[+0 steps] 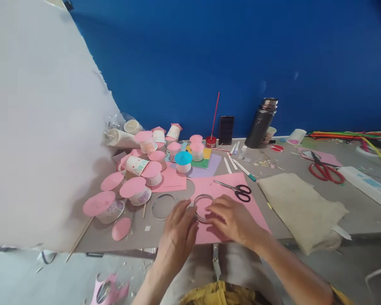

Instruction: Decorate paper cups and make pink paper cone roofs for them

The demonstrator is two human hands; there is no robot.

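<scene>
Left hand (179,228): fingers lightly bent, tips at the left side of 1 metal ring (204,195); whether it grips cannot be told. Right hand (231,218): fingers curled, thumb and fingertips at the ring's right side; a firm hold cannot be confirmed. The ring lies between the 2 hands, flat on a pink sheet (206,184).

A 2nd ring (152,207) lies on the grey table (190,147), just left of the left hand. Black-handled scissors (237,189) rest on the sheet beyond the right hand.

Further left: decorated paper cups (139,197) with pink discs, some tilted; 1 cup carries a blue top (183,158). Right: a beige cloth (300,207), then red-handled scissors (326,172). Rear: a phone (226,130) stands upright; a dark flask (260,125), uncapped, stands near it.
</scene>
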